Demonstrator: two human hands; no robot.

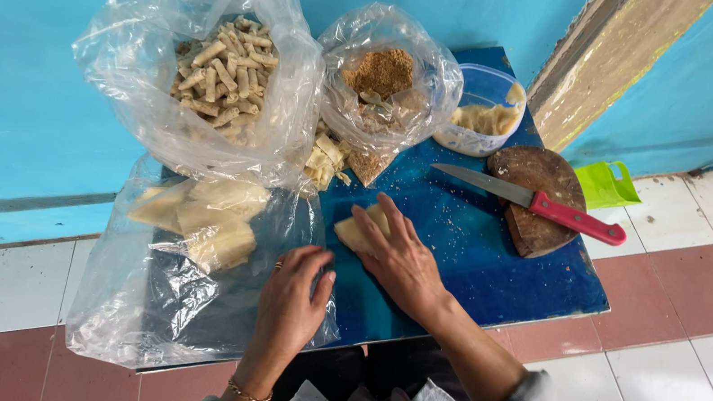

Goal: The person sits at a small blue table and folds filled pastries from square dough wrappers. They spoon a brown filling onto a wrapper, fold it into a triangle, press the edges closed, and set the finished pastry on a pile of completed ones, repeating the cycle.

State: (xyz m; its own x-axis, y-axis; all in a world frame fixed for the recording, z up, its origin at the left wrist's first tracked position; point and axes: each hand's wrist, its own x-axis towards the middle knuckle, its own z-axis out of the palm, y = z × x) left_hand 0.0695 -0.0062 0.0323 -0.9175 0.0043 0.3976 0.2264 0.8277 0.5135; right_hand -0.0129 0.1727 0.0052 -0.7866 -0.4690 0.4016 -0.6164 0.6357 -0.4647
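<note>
the left hand (290, 297) is laid open on a clear plastic bag (172, 296), while the pale dough piece (357, 231) is pressed flat beneath the open right hand (399, 256).

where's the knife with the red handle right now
In the head view, the knife lies on the right of the blue table, its red handle resting on the round wooden board, beyond the right hand.

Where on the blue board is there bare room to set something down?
Bare patches on the blue board: between the right hand and the knife, and along the near right edge. Crowded: the left side under the plastic bags and the back by the bowl.
</note>
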